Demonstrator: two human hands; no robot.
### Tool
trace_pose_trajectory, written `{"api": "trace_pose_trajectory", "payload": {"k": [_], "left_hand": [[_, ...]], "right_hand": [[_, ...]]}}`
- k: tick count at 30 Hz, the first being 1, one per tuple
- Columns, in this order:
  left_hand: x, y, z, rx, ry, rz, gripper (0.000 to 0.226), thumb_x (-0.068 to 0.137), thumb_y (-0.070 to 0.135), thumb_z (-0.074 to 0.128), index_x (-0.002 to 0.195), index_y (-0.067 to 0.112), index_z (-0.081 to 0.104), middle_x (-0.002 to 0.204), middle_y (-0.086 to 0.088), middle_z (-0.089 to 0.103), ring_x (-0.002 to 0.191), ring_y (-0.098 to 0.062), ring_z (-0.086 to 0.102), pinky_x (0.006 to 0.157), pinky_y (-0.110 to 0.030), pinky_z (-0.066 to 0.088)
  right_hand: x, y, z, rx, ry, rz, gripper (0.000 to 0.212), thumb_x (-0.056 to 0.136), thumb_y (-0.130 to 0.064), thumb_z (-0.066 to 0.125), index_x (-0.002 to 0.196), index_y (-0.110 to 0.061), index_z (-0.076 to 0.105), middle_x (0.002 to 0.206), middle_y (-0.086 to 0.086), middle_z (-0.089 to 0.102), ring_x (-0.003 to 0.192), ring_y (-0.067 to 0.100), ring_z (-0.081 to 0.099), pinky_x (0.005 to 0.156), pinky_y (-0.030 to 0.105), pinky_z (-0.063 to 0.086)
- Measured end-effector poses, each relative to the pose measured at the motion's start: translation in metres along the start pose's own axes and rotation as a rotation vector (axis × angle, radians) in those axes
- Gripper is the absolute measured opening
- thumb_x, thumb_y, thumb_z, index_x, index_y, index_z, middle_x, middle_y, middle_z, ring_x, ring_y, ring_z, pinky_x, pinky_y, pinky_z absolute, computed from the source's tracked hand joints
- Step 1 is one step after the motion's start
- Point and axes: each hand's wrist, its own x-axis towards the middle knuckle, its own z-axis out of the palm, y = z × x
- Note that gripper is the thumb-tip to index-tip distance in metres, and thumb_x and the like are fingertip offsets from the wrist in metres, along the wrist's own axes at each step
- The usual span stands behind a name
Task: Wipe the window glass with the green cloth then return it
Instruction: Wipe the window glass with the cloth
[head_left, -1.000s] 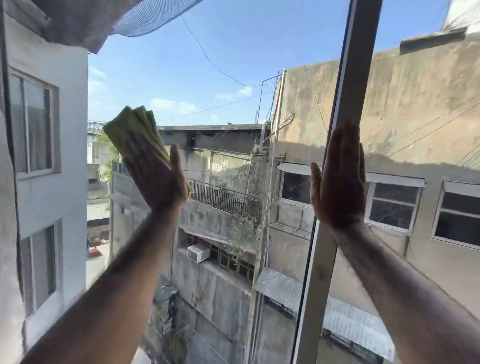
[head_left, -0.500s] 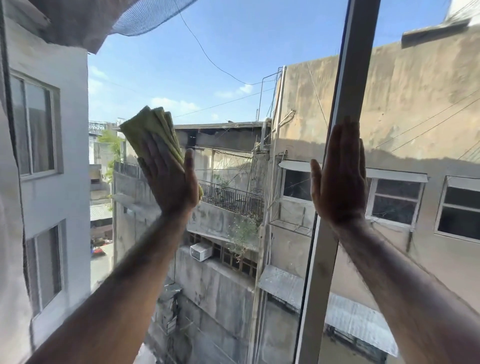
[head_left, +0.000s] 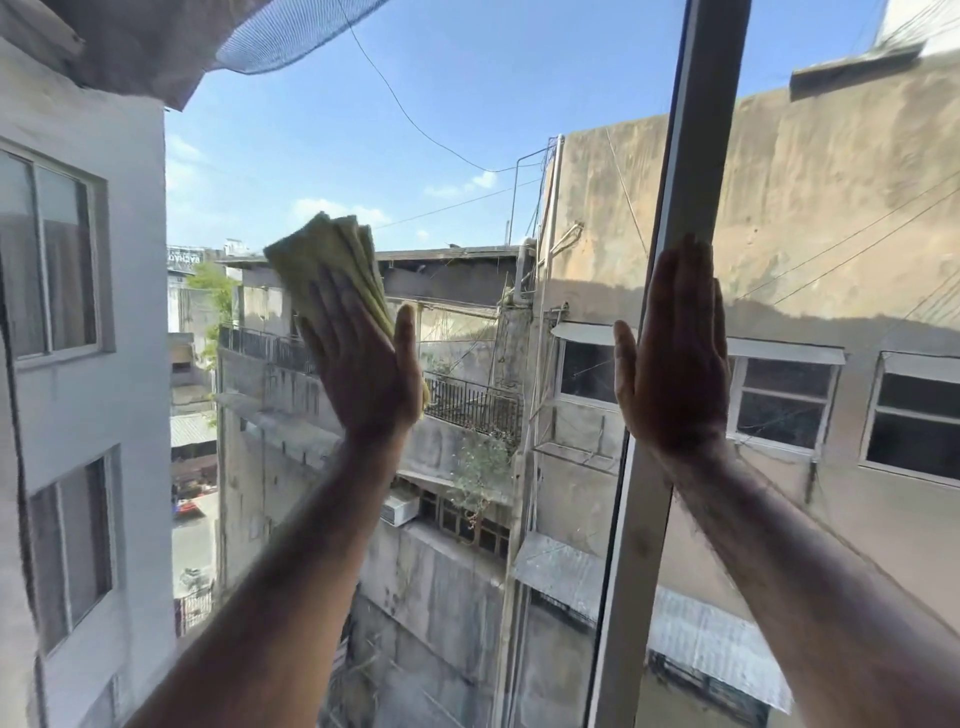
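the left hand (head_left: 366, 364) lies flat against the window glass (head_left: 467, 156), fingers extended and spread, thumb out to the right, pressing the green cloth (head_left: 332, 260) onto the pane. the cloth is folded into several soft layers, its edges fanned at the top; its upper part projects above and left of the fingertips, and a narrow strip shows below the thumb. the right hand (head_left: 672, 353) is also flat and open, fingers together and pointing up, holding nothing; it rests over the vertical window frame (head_left: 639, 545), though whether the palm touches frame or glass cannot be told.

the frame is a smooth, pale metal bar running from top to bottom and leaning slightly rightward toward the top; it bounds the pane on its right edge. between cloth and frame lies a broad stretch of unobstructed glass; more open glass extends above the cloth to the top edge and leftward toward the white building (head_left: 78, 338). seen through the glass are rough, stained concrete walls (head_left: 597, 218), a dark railed balcony (head_left: 470, 402) and corrugated sheet awnings (head_left: 691, 639). a dark mesh net (head_left: 291, 36) hangs at upper left.
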Motion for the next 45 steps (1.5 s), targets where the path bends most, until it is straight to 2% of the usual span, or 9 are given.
{"api": "trace_pose_trajectory", "payload": {"k": [5,7,12,15,21,26,32,40,45], "left_hand": [[-0.044,-0.005,0.015,0.169,-0.202,0.938,0.091,0.102,0.069,0.036,0.161,0.001,0.023,0.173,-0.020,0.018,0.162,-0.032,0.015,0.131,-0.054,0.020],[-0.050,-0.050,0.006,0.178,-0.210,1.023,0.088,0.103,0.065,0.042,0.160,0.001,0.027,0.171,-0.021,0.024,0.161,-0.034,0.019,0.128,-0.057,0.026],[-0.014,-0.087,-0.019,0.138,-0.143,0.262,0.088,0.102,0.067,0.016,0.165,0.006,0.005,0.175,-0.018,0.009,0.163,-0.032,0.009,0.133,-0.052,0.014],[0.021,-0.028,-0.013,0.020,-0.075,0.045,0.092,0.100,0.070,0.009,0.164,0.005,0.008,0.175,-0.018,0.011,0.163,-0.030,0.009,0.133,-0.052,0.013],[-0.010,0.024,0.007,0.087,-0.181,0.498,0.094,0.100,0.071,0.014,0.163,0.001,0.013,0.174,-0.019,0.011,0.163,-0.032,0.009,0.133,-0.051,0.014],[-0.037,0.002,-0.008,-0.017,-0.216,0.568,0.071,0.108,0.049,0.035,0.161,0.002,0.027,0.173,-0.016,0.022,0.162,-0.029,0.018,0.130,-0.053,0.025],[0.003,0.014,-0.040,-0.134,-0.127,0.454,0.037,0.090,-0.007,0.066,0.123,0.008,0.074,0.139,-0.014,0.065,0.128,-0.029,0.061,0.112,-0.035,0.052],[0.022,0.029,-0.051,-0.274,-0.203,0.081,0.059,0.085,0.010,0.082,0.136,0.000,0.053,0.128,-0.018,0.066,0.113,-0.026,0.064,0.093,-0.022,0.049],[0.032,0.027,-0.054,-0.212,-0.275,0.039,0.038,0.083,0.022,0.085,0.113,0.005,0.069,0.109,-0.014,0.078,0.096,-0.028,0.073,0.077,-0.027,0.046]], "right_hand": [[0.001,0.002,0.003,-0.003,0.013,-0.010,0.074,0.111,-0.039,0.036,0.166,0.001,0.007,0.176,0.023,0.008,0.166,0.033,0.005,0.137,0.045,0.014],[0.002,0.001,0.002,0.006,0.018,-0.010,0.074,0.111,-0.039,0.036,0.166,0.001,0.007,0.177,0.023,0.008,0.166,0.033,0.005,0.137,0.046,0.015],[0.001,-0.001,0.001,0.008,0.007,0.004,0.074,0.111,-0.039,0.036,0.166,0.002,0.008,0.176,0.024,0.010,0.166,0.034,0.007,0.137,0.046,0.016],[0.002,-0.002,-0.002,0.002,-0.005,0.005,0.075,0.110,-0.038,0.038,0.165,0.004,0.009,0.176,0.025,0.009,0.166,0.035,0.007,0.136,0.048,0.018],[0.003,-0.002,-0.004,0.005,-0.019,0.006,0.074,0.110,-0.037,0.039,0.165,0.004,0.010,0.176,0.026,0.009,0.166,0.036,0.007,0.136,0.049,0.018],[0.002,-0.005,-0.009,-0.004,-0.047,0.013,0.076,0.109,-0.036,0.041,0.165,0.005,0.010,0.175,0.027,0.009,0.166,0.037,0.008,0.135,0.050,0.019],[0.003,-0.008,-0.015,0.017,-0.061,0.020,0.080,0.107,-0.039,0.043,0.164,0.008,0.012,0.175,0.029,0.010,0.165,0.038,0.010,0.134,0.053,0.022],[0.004,-0.009,-0.017,0.048,-0.079,0.031,0.082,0.107,-0.038,0.048,0.164,0.006,0.010,0.175,0.028,0.009,0.165,0.038,0.009,0.134,0.053,0.023],[0.005,-0.009,-0.020,0.050,-0.111,0.026,0.083,0.108,-0.042,0.047,0.164,0.007,0.010,0.174,0.029,0.009,0.165,0.039,0.010,0.134,0.053,0.023]]}}
